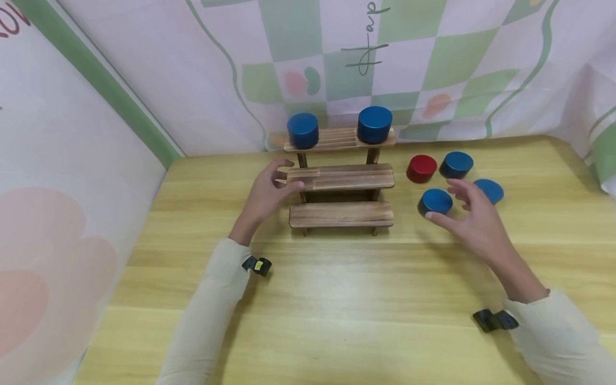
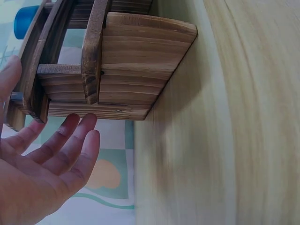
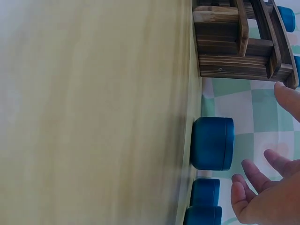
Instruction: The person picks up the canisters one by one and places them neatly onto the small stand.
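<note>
A three-tier wooden display stand (image 1: 341,215) stands at the back of the table, with two blue round tins, a left one (image 1: 303,132) and a right one (image 1: 375,125), on its top tier. My left hand (image 1: 266,193) is at the left end of the middle tier, thumb by the front edge and fingers loosely bent; contact is unclear. Over the near blue tin (image 1: 435,202) right of the stand, my right hand (image 1: 477,227) hovers with thumb and fingers spread apart. In the right wrist view that tin (image 3: 212,143) stands on the table, apart from the fingers (image 3: 253,176).
Behind the near tin stand a red tin (image 1: 421,169) and another blue tin (image 1: 456,165). A further blue round piece (image 1: 490,191) lies partly behind my right hand. A green-and-white checked cloth (image 1: 394,69) hangs along the table's back edge.
</note>
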Motion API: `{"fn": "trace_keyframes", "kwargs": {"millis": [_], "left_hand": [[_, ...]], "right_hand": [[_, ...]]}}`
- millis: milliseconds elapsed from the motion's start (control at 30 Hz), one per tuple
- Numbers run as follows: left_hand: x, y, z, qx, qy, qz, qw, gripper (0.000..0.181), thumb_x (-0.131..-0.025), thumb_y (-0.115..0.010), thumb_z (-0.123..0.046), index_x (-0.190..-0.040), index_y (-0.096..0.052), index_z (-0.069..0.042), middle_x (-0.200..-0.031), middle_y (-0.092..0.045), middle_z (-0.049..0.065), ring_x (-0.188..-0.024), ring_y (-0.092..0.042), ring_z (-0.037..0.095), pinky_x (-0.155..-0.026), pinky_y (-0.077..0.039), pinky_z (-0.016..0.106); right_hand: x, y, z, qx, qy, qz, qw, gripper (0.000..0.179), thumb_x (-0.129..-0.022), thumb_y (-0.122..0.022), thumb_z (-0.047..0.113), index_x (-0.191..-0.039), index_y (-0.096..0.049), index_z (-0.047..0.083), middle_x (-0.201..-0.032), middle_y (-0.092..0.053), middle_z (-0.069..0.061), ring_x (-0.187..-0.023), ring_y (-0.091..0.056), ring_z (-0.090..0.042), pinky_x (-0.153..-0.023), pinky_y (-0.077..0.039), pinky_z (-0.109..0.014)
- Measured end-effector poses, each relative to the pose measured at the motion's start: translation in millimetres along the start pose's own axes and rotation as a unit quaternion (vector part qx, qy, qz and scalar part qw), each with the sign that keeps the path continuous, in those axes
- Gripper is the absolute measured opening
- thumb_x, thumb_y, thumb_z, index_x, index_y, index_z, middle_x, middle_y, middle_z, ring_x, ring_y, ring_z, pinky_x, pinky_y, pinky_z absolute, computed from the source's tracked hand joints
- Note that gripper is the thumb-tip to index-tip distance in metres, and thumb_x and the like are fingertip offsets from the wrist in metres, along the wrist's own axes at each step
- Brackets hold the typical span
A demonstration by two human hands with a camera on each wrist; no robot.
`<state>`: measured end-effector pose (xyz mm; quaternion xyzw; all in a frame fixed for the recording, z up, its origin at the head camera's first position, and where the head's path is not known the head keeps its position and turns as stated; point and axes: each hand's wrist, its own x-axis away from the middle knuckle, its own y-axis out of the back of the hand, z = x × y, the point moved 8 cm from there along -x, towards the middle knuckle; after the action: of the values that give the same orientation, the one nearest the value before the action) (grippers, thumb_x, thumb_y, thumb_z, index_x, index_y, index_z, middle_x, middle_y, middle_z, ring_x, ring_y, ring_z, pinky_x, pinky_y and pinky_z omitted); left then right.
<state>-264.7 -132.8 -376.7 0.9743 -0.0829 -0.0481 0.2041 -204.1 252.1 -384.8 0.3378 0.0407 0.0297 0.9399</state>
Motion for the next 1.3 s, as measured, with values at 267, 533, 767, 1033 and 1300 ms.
{"fn": "trace_keyframes", "kwargs": {"millis": [267, 533, 767, 1033, 1300], "left_hand": [[2.4, 0.5, 0.6, 0.007, 0.004, -0.001, 1.0, 0.056, -0.089, -0.079, -0.024, -0.137, -0.054, -0.007, -0.13, -0.057, 0.015, -0.099, -0.065, 0.031, -0.082, -0.055, 0.044], [2.9, 1.2, 3.9, 0.026, 0.008, 0.0, 0.9996, 0.056, -0.089, -0.079, -0.021, -0.137, -0.054, -0.007, -0.131, -0.056, 0.018, -0.1, -0.064, 0.035, -0.083, -0.054, 0.048], [2.8, -1.3, 6.5, 0.046, 0.005, 0.0, 0.9989, 0.052, -0.09, -0.078, -0.017, -0.135, -0.054, -0.007, -0.126, -0.058, 0.017, -0.097, -0.065, 0.033, -0.082, -0.054, 0.051], [3.2, -5.7, 7.8, 0.082, 0.002, 0.005, 0.9966, 0.049, -0.092, -0.076, -0.013, -0.135, -0.052, -0.007, -0.113, -0.064, 0.02, -0.089, -0.067, 0.033, -0.082, -0.051, 0.06], [2.8, -8.7, 8.3, 0.094, 0.011, 0.011, 0.9955, 0.049, -0.091, -0.076, -0.012, -0.134, -0.052, -0.007, -0.113, -0.063, 0.02, -0.095, -0.066, 0.041, -0.083, -0.05, 0.06]], "right_hand": [[6.3, 5.3, -4.1, -0.003, -0.007, -0.004, 1.0, 0.086, -0.091, -0.077, 0.028, -0.154, -0.027, -0.001, -0.147, -0.038, -0.032, -0.135, -0.033, -0.051, -0.108, -0.026, -0.064], [9.4, 10.7, -9.3, 0.011, -0.008, 0.005, 0.9999, 0.086, -0.091, -0.077, 0.029, -0.153, -0.027, -0.003, -0.146, -0.038, -0.034, -0.132, -0.035, -0.052, -0.105, -0.027, -0.066], [10.7, 12.2, -21.4, 0.015, -0.037, 0.024, 0.9989, 0.091, -0.093, -0.074, 0.032, -0.155, -0.018, -0.005, -0.147, -0.035, -0.035, -0.131, -0.034, -0.053, -0.103, -0.028, -0.067], [12.3, 10.0, -35.3, 0.008, -0.067, 0.053, 0.9963, 0.092, -0.095, -0.071, 0.036, -0.155, -0.014, -0.006, -0.147, -0.032, -0.038, -0.132, -0.03, -0.058, -0.103, -0.026, -0.069], [4.7, 6.0, -43.6, 0.0, -0.075, 0.079, 0.994, 0.092, -0.095, -0.069, 0.039, -0.156, -0.016, -0.005, -0.146, -0.035, -0.037, -0.132, -0.031, -0.057, -0.102, -0.027, -0.07]]}}
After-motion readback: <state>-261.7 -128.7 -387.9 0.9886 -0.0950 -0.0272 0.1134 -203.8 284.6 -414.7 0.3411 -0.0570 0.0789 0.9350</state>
